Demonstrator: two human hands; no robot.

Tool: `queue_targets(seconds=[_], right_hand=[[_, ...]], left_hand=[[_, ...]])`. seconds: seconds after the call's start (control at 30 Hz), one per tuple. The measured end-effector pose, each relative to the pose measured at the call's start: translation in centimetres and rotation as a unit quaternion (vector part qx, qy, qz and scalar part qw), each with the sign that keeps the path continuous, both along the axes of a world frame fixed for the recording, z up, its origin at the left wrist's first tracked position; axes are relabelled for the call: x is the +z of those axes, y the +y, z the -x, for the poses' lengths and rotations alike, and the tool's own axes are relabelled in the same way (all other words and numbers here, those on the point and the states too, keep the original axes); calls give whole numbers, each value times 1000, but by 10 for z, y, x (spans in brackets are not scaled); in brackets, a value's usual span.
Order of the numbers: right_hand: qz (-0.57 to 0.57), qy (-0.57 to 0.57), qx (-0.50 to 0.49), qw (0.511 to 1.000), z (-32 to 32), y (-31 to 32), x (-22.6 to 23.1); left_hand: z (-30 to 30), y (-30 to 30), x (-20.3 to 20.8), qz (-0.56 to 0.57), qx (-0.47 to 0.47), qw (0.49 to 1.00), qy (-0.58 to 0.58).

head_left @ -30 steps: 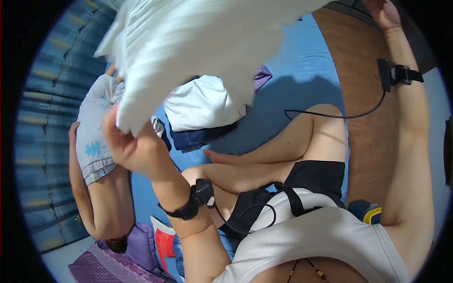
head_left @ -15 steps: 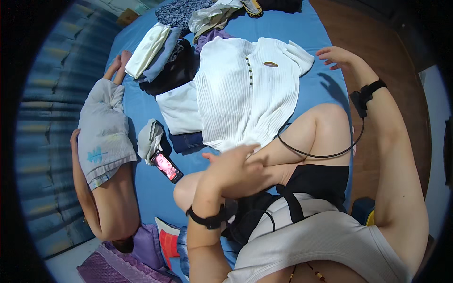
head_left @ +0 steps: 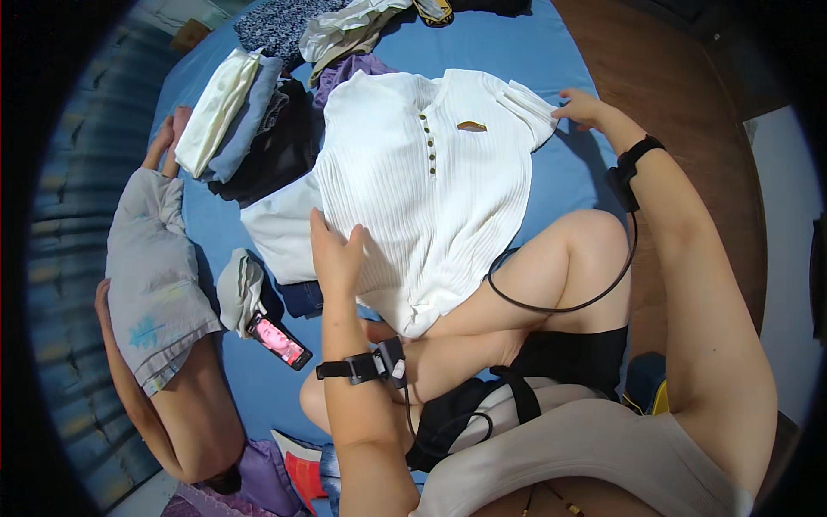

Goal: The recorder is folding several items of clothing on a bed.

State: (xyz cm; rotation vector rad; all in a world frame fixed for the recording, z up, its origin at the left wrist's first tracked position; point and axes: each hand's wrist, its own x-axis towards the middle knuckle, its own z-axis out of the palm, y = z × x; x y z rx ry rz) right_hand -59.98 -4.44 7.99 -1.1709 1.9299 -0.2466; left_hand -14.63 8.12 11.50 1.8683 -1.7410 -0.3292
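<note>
A white ribbed shirt (head_left: 448, 189) with a row of dark buttons and a small brown patch lies spread on the blue bed, its hem reaching my crossed legs. At the end of its right-hand sleeve, my right hand (head_left: 583, 109) pinches the cuff between thumb and fingers. My left hand (head_left: 338, 258) is at the shirt's lower left edge, fingers apart, holding nothing. Partly under the shirt's left side is a folded white garment (head_left: 276, 228), with folded dark jeans (head_left: 300, 298) below it. Each wrist wears a black strap with a small cabled device.
Folded clothes (head_left: 226, 121) are stacked at the left; loose garments (head_left: 353, 30) lie at the far end. A phone (head_left: 280, 339) with a lit screen rests by a grey-white cloth (head_left: 241, 289). Another person (head_left: 164, 276) lies along the left edge. Wooden floor (head_left: 680, 172) is at the right.
My left hand has moved from over my lap forward and left to the shirt's edge. My right hand has come onto the sleeve and taken its cuff. The view has shifted slightly.
</note>
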Motion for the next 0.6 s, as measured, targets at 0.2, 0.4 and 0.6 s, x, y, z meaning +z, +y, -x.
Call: queue_targets(seconds=[0.2,0.4,0.6], right_hand=[[42,35,98,994,-12,-11,-25],[129,-184,-121,967,78,-12,-27],[209,-46,-148,965,138,3,-46]], left_hand=[[-2,-7,1,-191,55,965,171],[22,11,28,-366,-50,841,395],[69,22,-7,-546,-93,733,395]])
